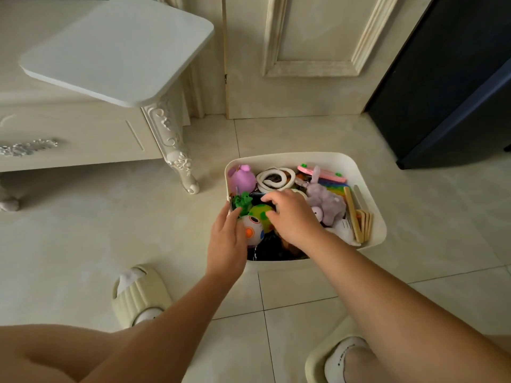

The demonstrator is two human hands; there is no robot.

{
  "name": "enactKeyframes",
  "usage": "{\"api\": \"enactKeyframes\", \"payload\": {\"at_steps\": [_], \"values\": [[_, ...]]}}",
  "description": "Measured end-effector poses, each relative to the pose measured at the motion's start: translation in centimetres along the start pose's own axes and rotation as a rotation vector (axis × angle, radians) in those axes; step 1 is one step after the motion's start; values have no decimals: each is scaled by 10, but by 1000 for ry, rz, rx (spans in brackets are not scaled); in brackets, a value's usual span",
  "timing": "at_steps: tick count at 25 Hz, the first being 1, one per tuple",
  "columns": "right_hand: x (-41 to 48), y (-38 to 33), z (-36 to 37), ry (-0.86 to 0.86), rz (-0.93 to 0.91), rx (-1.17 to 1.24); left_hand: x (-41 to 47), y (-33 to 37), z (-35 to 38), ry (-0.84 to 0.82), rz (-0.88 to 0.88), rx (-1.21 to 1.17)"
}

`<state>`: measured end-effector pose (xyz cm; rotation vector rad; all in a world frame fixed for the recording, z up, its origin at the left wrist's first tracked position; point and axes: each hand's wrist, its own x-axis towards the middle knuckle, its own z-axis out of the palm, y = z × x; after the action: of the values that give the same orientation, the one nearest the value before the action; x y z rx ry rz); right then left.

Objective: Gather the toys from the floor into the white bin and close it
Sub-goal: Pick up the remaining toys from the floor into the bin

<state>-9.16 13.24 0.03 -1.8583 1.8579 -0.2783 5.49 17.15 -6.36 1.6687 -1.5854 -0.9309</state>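
Open tiles right of bin; table leg to its left

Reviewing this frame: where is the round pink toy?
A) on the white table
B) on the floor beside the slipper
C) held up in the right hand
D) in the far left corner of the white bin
D: the pink toy lies inside the white bin, tucked against its far left corner next to the coiled white piece.

Home interior: tiled floor, ornate cream cabinet, panelled door.
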Motion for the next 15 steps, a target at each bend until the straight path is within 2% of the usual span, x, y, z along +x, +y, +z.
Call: {"api": "enactKeyframes", "payload": {"at_steps": [3,5,8,10,13,15], "values": [[13,13,36,-237,-139,-331,-11,-17,-8,-28,127,176],[21,21,45,-194,-190,-459,-13,-21,-9,2,231,284],[29,30,45,-50,-193,-321,-12,-20,-9,25,287,295],[27,34,48,2,-161,-127,-9,-20,-7,34,304,305],[25,36,45,176,-60,160,-4,-22,-2,23,296,380],[27,37,40,189,-70,60,-1,-22,4,0,263,444]]}}
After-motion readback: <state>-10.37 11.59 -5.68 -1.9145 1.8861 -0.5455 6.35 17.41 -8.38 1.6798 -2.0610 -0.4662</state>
